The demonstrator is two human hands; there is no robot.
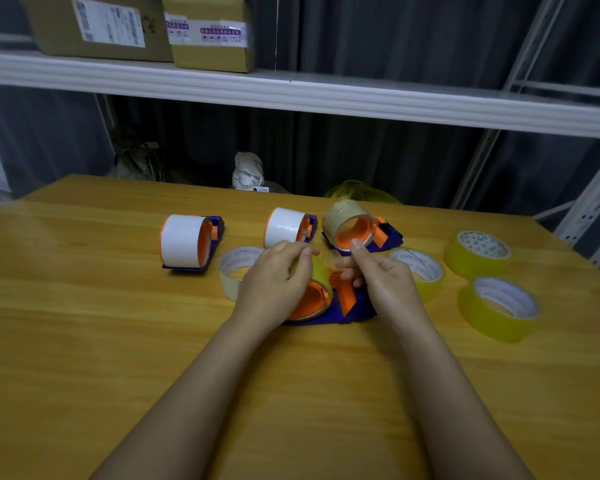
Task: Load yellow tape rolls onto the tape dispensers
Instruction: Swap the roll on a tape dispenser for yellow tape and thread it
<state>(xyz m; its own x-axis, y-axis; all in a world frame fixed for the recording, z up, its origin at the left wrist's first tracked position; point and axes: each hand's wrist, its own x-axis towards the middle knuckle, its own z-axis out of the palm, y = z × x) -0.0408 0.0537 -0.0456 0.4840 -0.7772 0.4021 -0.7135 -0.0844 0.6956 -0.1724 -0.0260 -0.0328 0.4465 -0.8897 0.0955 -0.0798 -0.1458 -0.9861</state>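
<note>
A blue and orange tape dispenser [347, 306] lies on the wooden table [84, 341] in front of me, with a yellow tape roll [317, 270] on its orange hub. My left hand [274, 278] grips that roll from the left and top. My right hand [378, 271] pinches something small at thumb and forefinger just right of the roll, above the dispenser's orange front part; a tape end there is too faint to tell. Three loose yellow rolls lie flat to the right: the nearest [421, 271], a far one [477, 252], a front one [499, 308].
Three other dispensers stand at the back: two with white rolls [184, 242] [284, 228] and one with a pale brownish roll [350, 220]. A pale roll [234, 271] lies flat beside my left hand. A white shelf [291, 95] with cardboard boxes [208, 29] overhangs the table's far edge.
</note>
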